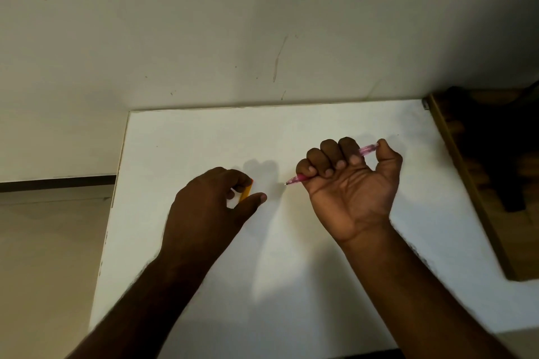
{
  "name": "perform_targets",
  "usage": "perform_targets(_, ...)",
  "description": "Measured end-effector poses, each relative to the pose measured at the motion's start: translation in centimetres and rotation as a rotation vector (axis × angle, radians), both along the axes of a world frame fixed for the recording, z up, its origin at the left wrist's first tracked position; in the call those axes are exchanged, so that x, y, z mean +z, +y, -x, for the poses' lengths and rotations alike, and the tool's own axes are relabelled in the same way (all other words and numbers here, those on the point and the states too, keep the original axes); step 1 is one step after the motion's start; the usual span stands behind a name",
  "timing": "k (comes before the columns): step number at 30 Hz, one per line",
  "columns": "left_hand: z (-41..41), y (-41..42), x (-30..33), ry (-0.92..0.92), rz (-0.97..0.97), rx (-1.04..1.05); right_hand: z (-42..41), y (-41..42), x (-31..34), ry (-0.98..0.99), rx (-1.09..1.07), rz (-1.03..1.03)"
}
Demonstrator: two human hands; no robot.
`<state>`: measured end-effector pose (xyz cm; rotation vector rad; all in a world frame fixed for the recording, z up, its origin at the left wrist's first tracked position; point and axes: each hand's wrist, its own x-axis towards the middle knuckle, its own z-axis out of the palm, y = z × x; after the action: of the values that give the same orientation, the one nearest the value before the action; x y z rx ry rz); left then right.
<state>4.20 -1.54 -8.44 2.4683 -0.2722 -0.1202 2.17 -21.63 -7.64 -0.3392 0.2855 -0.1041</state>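
Observation:
My right hand [353,186] is turned palm up over the white table [204,137], its fingers curled round a pink translucent pen [368,150]. The pen's metal tip pokes out to the left of the fist, and its other end shows by the thumb. My left hand [213,207] hovers left of it, back up, and pinches a small yellow-orange piece [246,192] between thumb and fingers. Most of that piece is hidden by the fingers. The two hands are apart, a short gap between the pen tip and the left thumb.
The table stands against a scuffed pale wall [262,23]. A brown wooden frame with a dark inside [478,172] lies along the table's right edge. Pale floor [43,242] shows past the table's left edge.

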Motion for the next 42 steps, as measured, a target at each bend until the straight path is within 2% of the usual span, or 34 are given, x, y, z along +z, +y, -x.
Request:
perform_targets(9,0.4,-0.4,-0.1,-0.081,0.001,-0.064,0.0,0.5,0.2,-0.015,-0.012,-0.004)
perform_targets(28,-0.2,0.0,-0.4,-0.062,-0.036,-0.079,-0.6,0.9,0.2,0.022,0.088,0.062)
perform_targets(42,0.0,0.0,-0.3,-0.081,-0.062,-0.086,-0.5,0.0,-0.1,0.021,0.015,0.051)
